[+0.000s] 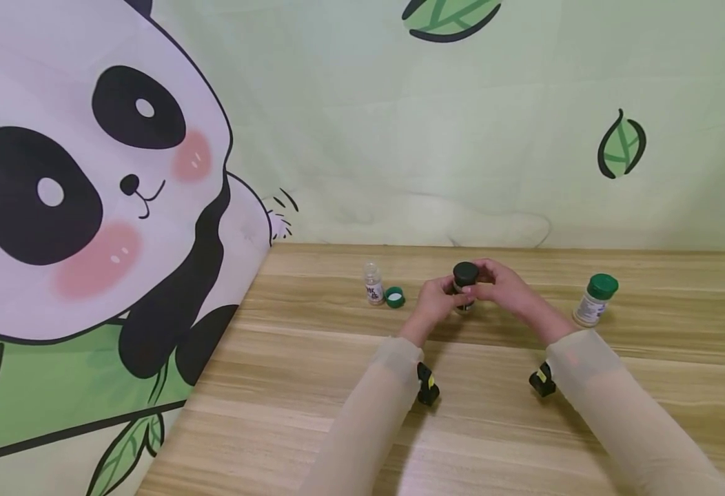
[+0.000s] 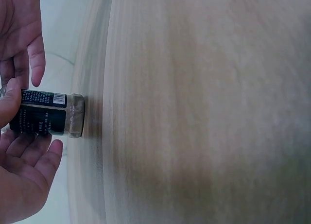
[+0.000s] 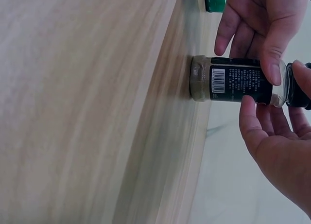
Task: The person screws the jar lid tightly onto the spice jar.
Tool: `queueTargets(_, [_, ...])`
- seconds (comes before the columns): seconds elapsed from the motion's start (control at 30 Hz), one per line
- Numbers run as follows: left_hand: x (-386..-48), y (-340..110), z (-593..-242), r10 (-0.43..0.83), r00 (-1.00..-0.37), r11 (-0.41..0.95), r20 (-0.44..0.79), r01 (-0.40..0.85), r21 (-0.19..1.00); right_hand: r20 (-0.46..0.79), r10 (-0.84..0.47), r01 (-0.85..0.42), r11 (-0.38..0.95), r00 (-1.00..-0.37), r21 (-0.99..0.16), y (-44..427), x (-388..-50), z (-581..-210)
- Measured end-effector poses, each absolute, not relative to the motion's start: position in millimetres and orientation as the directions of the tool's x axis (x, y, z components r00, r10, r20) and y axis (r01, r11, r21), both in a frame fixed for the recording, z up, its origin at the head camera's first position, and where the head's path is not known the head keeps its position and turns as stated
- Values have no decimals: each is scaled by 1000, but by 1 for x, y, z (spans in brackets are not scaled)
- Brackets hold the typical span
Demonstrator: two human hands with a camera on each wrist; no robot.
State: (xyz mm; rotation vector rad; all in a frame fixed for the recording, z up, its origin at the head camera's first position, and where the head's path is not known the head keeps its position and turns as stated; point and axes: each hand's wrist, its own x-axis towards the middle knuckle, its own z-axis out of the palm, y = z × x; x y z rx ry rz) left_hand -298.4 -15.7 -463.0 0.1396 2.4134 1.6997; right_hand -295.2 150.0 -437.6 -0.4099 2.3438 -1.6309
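Observation:
A spice bottle (image 1: 464,274) with a black cap and dark label stands upright on the wooden table, both hands around it. My left hand (image 1: 435,302) holds the body from the left, its thumb (image 3: 272,66) against the upper part of the label. From the right, my right hand (image 1: 502,284) grips the top, with the thumb by the black cap (image 3: 297,85) and the fingers curving around the far side. Near the base, the left wrist view shows a barcode on the label and clear glass (image 2: 76,115).
Left of the hands stands a small clear bottle (image 1: 373,284) without a cap. A green cap (image 1: 395,297) lies beside it, its white inside facing up. On the right is a green-capped spice bottle (image 1: 595,301). A panda-print cloth (image 1: 362,138) hangs behind the table (image 1: 313,386).

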Motion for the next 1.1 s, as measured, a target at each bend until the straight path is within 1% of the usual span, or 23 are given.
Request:
queueTargets(0.2, [-299,-16,-464,174,-979,346,-107,-41,937,-45,-346,-78,333,-937,-940,148,-297,-441])
queueTargets(0.47, [-300,-15,-465,174,-978,360,-116,-46,932,-33,-286,-90,407,-958,-909,145,-296,-441])
queueTargets(0.63, [-301,-16,-465,170,-979,360,-115,-47,932,-10,-260,-102,413,-965,-905,142,-295,-443])
queueTargets(0.8, [-301,-15,-464,168,-980,360,-111,-44,932,-17,-245,-88,411,-969,-907,140,-295,-444])
queueTargets(0.93, [-300,-15,-464,166,-980,363,-108,-41,931,-42,-289,-83,405,-956,-911,143,-297,-444])
queueTargets(1.1, [-300,-15,-464,162,-980,373,-112,-44,927,-34,-408,-148,408,-913,-901,153,-303,-440])
